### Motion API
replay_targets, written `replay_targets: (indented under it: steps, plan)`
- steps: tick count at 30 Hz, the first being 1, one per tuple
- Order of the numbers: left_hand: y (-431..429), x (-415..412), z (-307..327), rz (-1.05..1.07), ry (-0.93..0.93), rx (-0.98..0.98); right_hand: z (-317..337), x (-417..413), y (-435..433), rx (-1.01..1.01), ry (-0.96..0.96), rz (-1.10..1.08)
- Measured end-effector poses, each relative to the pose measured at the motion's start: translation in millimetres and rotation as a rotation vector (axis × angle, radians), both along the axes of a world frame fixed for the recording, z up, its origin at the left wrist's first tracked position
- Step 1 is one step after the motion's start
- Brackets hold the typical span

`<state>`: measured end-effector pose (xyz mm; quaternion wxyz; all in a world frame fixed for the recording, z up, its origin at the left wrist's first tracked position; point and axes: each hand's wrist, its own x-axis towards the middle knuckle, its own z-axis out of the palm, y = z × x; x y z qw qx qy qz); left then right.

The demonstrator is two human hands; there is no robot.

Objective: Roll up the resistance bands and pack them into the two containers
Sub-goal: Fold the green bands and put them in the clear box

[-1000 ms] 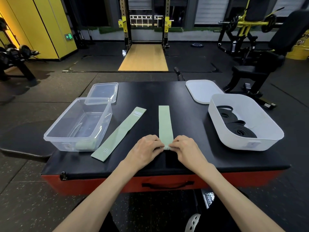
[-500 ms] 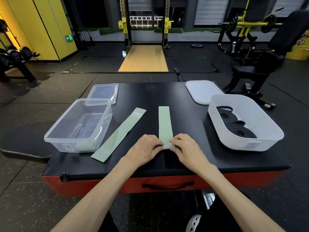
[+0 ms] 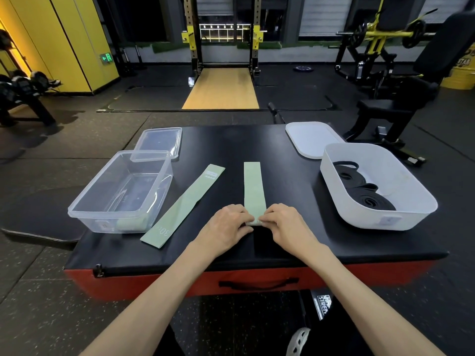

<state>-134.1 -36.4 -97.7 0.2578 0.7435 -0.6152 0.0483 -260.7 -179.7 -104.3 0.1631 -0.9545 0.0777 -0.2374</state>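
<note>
A light green band lies straight away from me on the black padded platform. Its near end is turned into a small roll, pinched from the left by my left hand and from the right by my right hand. A second green band lies flat and slanted to the left of it. The clear container at the left holds one rolled green band in its near corner. The white container at the right holds rolled black bands.
A clear lid lies behind the clear container and a white lid behind the white one. The platform has a red front side with a black handle. A squat rack, benches and dumbbells stand on the gym floor beyond.
Both hands have worked the near end of the straight green band forward a little, and the roll between my fingers has grown slightly. Everything else stays put.
</note>
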Motion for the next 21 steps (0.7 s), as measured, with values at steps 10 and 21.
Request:
replay_targets:
  steps: [10,21]
  plan:
    - [-8.0,7.3,0.9,0.043,0.058,0.067,-0.2,-6.2,1.0,0.018,0.020,-0.021]
    - [-10.9,12.8,0.6,0.064,0.065,0.115,1.8,2.7,-2.7,-0.016,-0.010,-0.014]
